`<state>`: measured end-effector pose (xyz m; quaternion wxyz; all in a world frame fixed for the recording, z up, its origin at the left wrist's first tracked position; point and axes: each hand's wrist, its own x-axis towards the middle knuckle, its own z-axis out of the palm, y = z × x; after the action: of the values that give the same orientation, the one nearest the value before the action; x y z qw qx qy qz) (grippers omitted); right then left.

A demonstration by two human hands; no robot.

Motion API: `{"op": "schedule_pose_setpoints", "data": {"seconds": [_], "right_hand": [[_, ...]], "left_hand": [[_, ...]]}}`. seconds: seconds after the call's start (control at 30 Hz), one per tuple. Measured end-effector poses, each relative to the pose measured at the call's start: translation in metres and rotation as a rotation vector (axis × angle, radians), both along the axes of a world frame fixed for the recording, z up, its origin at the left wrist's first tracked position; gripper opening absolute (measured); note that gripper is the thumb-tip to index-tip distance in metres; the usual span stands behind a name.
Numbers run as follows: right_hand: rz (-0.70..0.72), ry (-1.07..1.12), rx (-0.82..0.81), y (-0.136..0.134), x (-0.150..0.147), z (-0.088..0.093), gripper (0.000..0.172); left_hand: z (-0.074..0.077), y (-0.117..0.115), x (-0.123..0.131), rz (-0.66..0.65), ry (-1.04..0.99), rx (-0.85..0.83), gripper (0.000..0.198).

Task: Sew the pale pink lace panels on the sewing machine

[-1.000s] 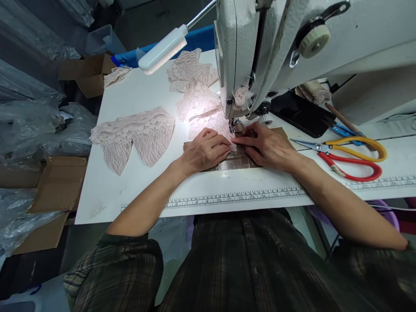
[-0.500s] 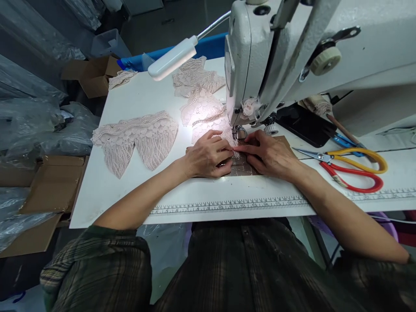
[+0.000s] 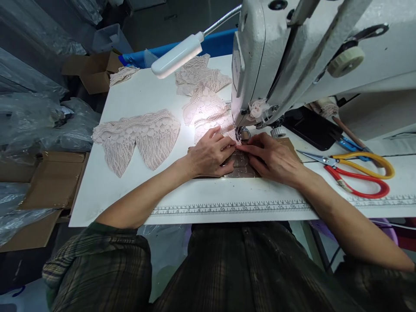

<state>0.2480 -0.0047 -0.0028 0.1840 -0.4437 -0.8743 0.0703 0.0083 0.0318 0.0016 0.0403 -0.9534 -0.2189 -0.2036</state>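
A pale pink lace piece point(image 3: 210, 125) lies under the lamp and runs to the presser foot point(image 3: 242, 134) of a white sewing machine point(image 3: 253, 56). My left hand point(image 3: 212, 155) rests on the lace just left of the foot, its fingers bent and gripping the near edge. From the right, my right hand point(image 3: 274, 158) holds the same edge, index finger and thumb close together near the needle. Both hands' fingertips almost meet in front of the foot. The lace between them is mostly hidden. A brown metallic plate point(image 3: 242, 169) shows beneath my hands.
Scissors point(image 3: 331, 161) with yellow and red handles lie at right, beside a black phone point(image 3: 310, 128). Another lace piece point(image 3: 138, 134) is spread at left, more lace point(image 3: 201, 71) behind. A lamp point(image 3: 178, 54) hangs over the table. A printed ruler point(image 3: 234, 209) runs along the front edge.
The lace edge has shrunk from view between my fingertips near the foot. Both hands keep nearly the same pose. The view has shifted slightly, with the machine appearing farther right.
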Motion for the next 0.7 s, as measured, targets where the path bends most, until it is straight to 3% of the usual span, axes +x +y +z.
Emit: {"op": "schedule_pose_setpoints", "data": {"seconds": [0.7], "right_hand": [[-0.057,-0.088,0.035,-0.0031,-0.0071,0.0034,0.041]], "left_hand": [[0.0022,0.0052,-0.0019,0.021,0.047,0.000,0.036]]}}
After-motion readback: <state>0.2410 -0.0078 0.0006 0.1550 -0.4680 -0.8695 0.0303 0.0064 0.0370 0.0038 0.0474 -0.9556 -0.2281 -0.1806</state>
